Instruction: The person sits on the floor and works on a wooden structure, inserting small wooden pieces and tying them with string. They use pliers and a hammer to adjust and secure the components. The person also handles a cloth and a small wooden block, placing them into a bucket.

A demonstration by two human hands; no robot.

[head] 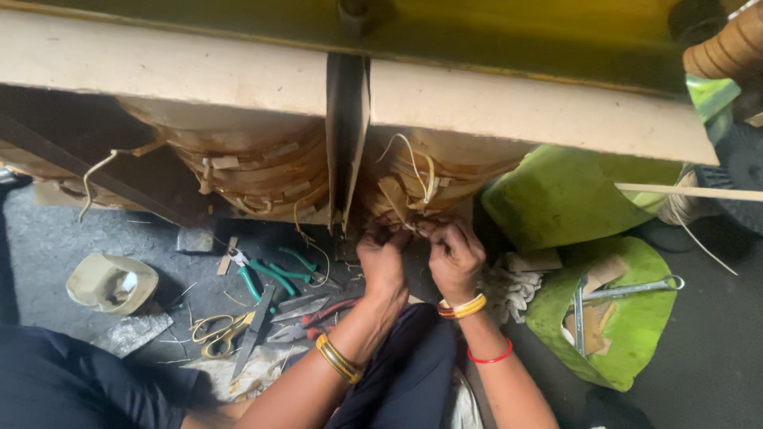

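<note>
Dark trousers (405, 373) cover the person's lap closest to me, and both forearms reach forward over them. Gold bangles (338, 359) sit on the left wrist; the right wrist carries gold and red bangles (462, 307) with a thin red band (490, 357) further back along the arm.

Both hands are up against the bottom edge of the right-hand paper-wrapped coil (433, 179), just under the pale board that spans above it. The left hand (383, 260) has its fingers curled and pinched onto the pale tape strands (413, 171) that hang from the coil. The right hand (455, 256) is closed in a loose fist just beside it, its fingertips pressed to the same spot; what exactly it grips I cannot tell. The two hands nearly touch.

To the left of the hands, on the dark floor (56, 238), lie green-handled pliers (266, 274), and nearer the person yellow-handled scissors (218, 330) and red-handled cutters (326, 311). Further left sits a crumpled roll of tan tape (111, 282). A second wrapped coil (254, 171) stands left of the hands, beyond a narrow upright divider (347, 135).

Right of the hands rests a bundle of white cotton tape (509, 290), then a green sack (628, 318) with a metal spanner (632, 288) lying on it
</note>
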